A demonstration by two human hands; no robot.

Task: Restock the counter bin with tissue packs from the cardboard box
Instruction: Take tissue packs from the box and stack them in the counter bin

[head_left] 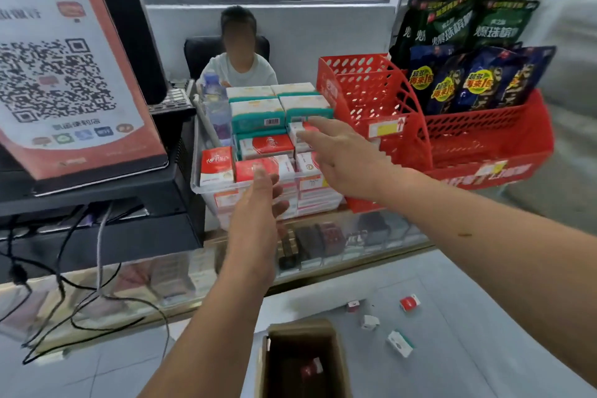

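Both hands wide, holding nothing: left hand (258, 200) at front wall of clear bin (206, 184), right hand (339, 152) over tissue packs (265, 145) inside. Cardboard box (300, 362) below wrists, w/ red pack inside.

We see a clear glossy plastic bin (197, 182), a perforated red plastic rack (365, 90), a matt brown cardboard box (339, 352), and shiny foil-like snack bags (478, 81).
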